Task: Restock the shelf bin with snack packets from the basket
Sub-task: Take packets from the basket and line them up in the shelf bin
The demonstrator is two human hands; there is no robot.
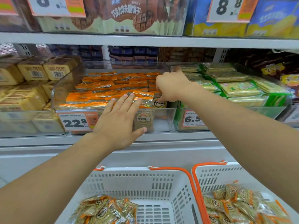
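My left hand (pixel 119 120) lies flat with straight, spread fingers (pixel 127 101), pressing on the front packets (pixel 103 92) in the clear bin (pixel 161 122) on the shelf (pixel 161 139). My right hand (pixel 169 87) reaches into the bin's right end with its fingers curled down, pinching a packet (pixel 159 103) that stands on edge against the bin's right wall; its round label faces me. The bin holds rows of orange-edged packets packed on edge from back to front, and one more labelled packet shows through the front wall, just right of my left thumb. A price tag (pixel 77 121) reading 22.8 hangs on the bin's front left. Below, two white baskets with orange handles sit side by side: the left basket (pixel 145 183) has loose packets heaped in its near left corner, and the right basket (pixel 215 175) holds a pile too. Yellow packs fill the neighbouring bin on the left, green ones on the right.
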